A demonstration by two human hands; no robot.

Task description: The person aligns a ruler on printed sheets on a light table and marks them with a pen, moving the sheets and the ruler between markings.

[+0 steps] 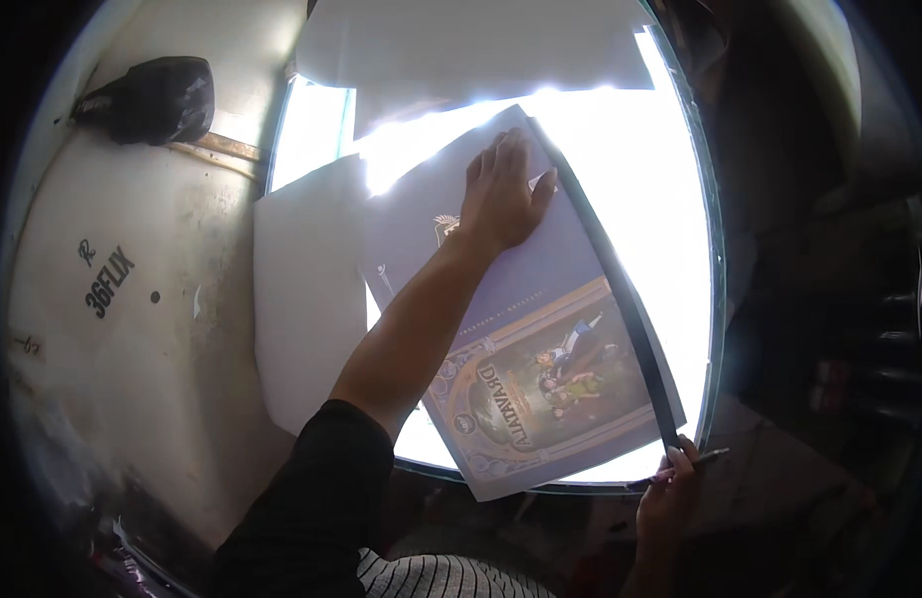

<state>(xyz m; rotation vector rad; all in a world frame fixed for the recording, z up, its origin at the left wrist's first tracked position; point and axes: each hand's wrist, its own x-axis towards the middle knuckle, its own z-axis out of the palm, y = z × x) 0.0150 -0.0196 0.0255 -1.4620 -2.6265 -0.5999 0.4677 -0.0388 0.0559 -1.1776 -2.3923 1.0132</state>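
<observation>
My left hand (pixel 503 194) lies flat near the top of a large printed sheet (pixel 501 269), fingers stretched out. The sheet is purple-blue, with a framed picture of illustrated figures (pixel 560 374) in its lower part. A long, dark, straight strip (pixel 620 289), like a ruler, runs along the sheet's right side. At the strip's lower end, my right hand (pixel 668 483) pinches a slim pen-like tool (pixel 715 455), whose exact kind I cannot make out. The right fingers also touch or nearly touch the strip's end.
The sheet rests on a brightly lit glass panel (pixel 680 229) with a dark edge. Pale blank sheets lie at its left (pixel 306 289) and far end (pixel 471 45). A dark bag-like thing (pixel 162 100) sits on the pale surface (pixel 92 369) at left. The right side is dark.
</observation>
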